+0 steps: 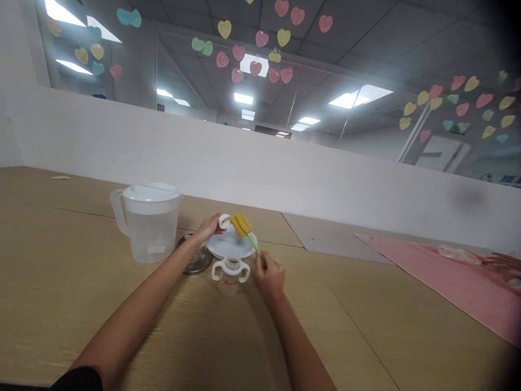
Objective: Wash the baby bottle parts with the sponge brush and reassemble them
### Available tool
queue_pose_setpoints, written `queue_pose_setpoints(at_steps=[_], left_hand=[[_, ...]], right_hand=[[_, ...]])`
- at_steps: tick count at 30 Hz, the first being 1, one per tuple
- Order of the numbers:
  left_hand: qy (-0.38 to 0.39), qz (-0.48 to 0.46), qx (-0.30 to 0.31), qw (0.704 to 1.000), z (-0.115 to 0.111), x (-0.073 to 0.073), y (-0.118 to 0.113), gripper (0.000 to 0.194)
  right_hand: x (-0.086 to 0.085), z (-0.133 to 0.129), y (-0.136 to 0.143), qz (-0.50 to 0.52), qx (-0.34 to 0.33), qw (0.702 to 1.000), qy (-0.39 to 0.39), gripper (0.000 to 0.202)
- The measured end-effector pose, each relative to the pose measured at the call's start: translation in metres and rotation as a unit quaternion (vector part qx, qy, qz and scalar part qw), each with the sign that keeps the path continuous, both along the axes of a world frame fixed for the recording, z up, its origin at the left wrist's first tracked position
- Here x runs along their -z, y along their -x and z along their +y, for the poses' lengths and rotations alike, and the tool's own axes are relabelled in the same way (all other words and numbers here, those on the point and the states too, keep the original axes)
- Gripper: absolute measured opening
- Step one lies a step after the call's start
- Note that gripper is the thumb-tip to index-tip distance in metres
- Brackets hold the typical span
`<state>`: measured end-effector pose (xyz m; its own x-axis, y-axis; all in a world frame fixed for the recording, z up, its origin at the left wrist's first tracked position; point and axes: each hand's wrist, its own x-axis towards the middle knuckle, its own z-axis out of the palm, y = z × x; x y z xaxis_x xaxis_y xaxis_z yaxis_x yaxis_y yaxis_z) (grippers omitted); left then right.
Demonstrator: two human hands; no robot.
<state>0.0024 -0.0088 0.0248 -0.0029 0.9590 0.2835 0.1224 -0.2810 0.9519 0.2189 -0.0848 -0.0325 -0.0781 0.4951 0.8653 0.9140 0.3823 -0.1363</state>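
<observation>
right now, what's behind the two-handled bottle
Behind the bottle sits a white dish. The bottle hides a bit of its near edge; the left hand, white piece and yellow sponge cover parts of its far side.

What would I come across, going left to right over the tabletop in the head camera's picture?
A small pale flat piece, a translucent plastic pitcher with a whitish lid, a round grey metallic object, a translucent bottle with two white handles, the right hand, a flat grey sheet, a flat pink sheet.
</observation>
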Motion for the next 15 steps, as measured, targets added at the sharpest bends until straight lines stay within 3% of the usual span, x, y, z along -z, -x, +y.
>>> queue_pose_setpoints(at_steps=[5, 9, 15], left_hand=[[0.014, -0.103, 0.011, 0.995, -0.009, -0.005, -0.006, 0.047], [-0.012, -0.073, 0.049, 0.996, -0.021, -0.018, -0.01, 0.053], [-0.101, -0.066, -0.01, 0.993, -0.022, -0.026, -0.018, 0.042]], right_hand=[[-0.002, -0.003, 0.001, -0.044, -0.03, 0.998, -0.038, 0.038], [-0.006, -0.003, 0.0, -0.068, -0.037, 0.995, -0.055, 0.036], [-0.004, 0.0, -0.002, -0.063, -0.016, 0.997, -0.043, 0.036]])
